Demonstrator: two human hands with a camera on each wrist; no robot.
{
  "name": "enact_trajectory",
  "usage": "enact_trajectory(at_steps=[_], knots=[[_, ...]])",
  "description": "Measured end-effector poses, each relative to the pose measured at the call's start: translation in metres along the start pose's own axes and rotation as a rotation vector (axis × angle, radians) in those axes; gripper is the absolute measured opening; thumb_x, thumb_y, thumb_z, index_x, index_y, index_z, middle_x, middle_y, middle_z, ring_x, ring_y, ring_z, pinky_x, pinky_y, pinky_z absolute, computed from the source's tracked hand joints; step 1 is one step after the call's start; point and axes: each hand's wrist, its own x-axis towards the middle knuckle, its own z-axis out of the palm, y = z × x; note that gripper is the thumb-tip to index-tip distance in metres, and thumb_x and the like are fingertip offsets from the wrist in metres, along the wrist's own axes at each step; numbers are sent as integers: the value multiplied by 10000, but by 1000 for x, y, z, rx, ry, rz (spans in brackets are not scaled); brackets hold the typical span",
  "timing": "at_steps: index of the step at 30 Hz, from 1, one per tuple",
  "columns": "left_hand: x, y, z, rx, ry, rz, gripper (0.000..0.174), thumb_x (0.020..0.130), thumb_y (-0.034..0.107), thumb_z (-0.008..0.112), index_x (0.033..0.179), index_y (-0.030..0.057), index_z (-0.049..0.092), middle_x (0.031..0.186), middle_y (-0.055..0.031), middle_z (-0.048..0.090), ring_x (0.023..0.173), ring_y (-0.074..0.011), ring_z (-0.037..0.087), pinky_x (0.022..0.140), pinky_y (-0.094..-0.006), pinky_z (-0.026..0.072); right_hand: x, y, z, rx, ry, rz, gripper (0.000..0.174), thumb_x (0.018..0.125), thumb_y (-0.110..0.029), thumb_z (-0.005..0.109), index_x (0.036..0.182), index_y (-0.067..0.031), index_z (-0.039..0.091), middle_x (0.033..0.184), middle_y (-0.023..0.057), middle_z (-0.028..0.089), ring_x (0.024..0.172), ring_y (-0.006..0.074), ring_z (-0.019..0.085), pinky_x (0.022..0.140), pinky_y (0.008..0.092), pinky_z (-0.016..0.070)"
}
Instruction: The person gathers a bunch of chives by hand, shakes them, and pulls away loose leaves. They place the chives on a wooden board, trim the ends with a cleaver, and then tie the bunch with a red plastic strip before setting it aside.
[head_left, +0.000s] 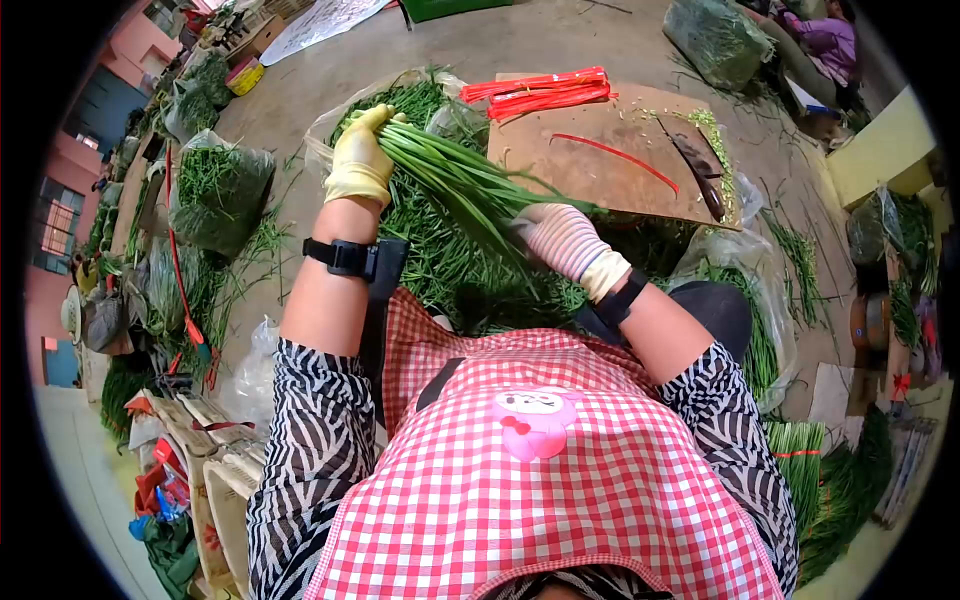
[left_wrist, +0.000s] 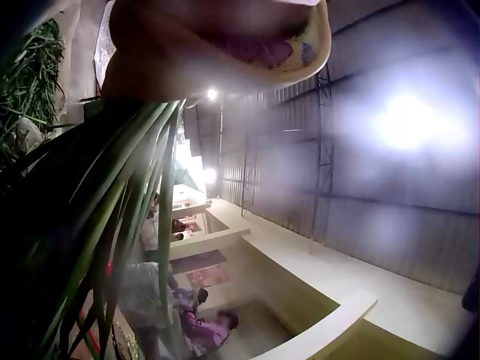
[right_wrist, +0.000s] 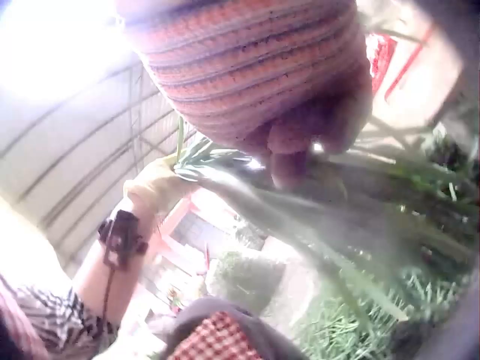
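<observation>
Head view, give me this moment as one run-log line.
Left hand: grips green stalk bundle | Right hand: at the bundle, grip unclear | Wooden board: bears knife, red strip

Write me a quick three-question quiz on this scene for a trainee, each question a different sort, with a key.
1. True or false: the knife lies on the wooden board.
2. Multiple choice: what does the left hand hold?
A) the knife
B) a bunch of green stalks
C) a basket
3. Short answer: which hand wears the striped glove?

Key:
1. True; it lies near the board's right side in the head view.
2. B
3. The right hand; the left one wears a yellow glove.
</observation>
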Motion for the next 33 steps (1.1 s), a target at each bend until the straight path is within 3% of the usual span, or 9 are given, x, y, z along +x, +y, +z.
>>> enact_trajectory(at_steps=[3,4,10,13,15,20,27,31,33], knots=[[-1,-1,-2,62,-27,25,152,981,110,661,1062,-16,639,947,-176,704,837,-354,690,802,-475,597,-1,-1,0,-603,-103,-52,262,947,-259,617,978,-31,741,820,218,708,776,385,707,730,470,569],[-2,1,-1,60,12,26,137,978,103,662,1060,-4,638,940,-170,702,829,-347,695,785,-468,601,-4,0,1,-548,-101,-50,288,955,-291,610,953,-28,729,857,226,713,822,414,698,750,489,566],[-16,7,6,37,39,78,112,958,39,661,1061,11,628,978,-157,690,869,-319,706,798,-481,624,-11,13,1,304,-304,264,352,959,-294,592,1173,-59,745,826,184,736,770,295,724,774,419,564],[-10,5,-1,0,-2,51,124,956,40,665,1069,12,620,986,-153,682,896,-320,696,825,-505,618,-11,10,7,250,-430,214,365,958,-300,595,1193,-64,745,857,174,747,778,269,728,798,383,564],[-9,5,-2,-32,-40,15,133,955,43,669,1073,10,618,986,-155,678,898,-322,691,842,-517,613,-10,7,10,125,-403,115,404,947,-339,605,1185,-42,742,976,203,751,903,348,724,879,406,554],[-15,2,5,-82,17,6,166,965,78,672,1082,-34,637,979,-165,685,850,-315,664,813,-447,581,0,5,25,-52,-122,140,490,899,-440,671,1177,-42,736,1103,230,730,1047,390,686,952,432,533],[-22,5,13,-104,-7,19,129,963,60,665,1060,-21,637,961,-173,673,851,-323,660,828,-477,587,6,9,29,426,-259,48,432,872,-345,744,1137,-4,738,1055,151,765,964,266,715,908,359,548],[-27,7,14,-72,-32,46,114,969,58,658,1055,-13,635,955,-164,665,860,-319,662,840,-503,586,12,11,26,412,-276,-70,402,975,-355,636,1178,-15,704,1011,85,743,876,178,664,860,321,531],[-28,8,16,-62,-27,60,117,969,53,657,1063,-13,633,975,-160,663,879,-320,664,850,-519,585,13,23,29,770,-490,148,438,1009,-389,578,1237,-28,673,1005,66,706,877,173,620,833,300,494]])
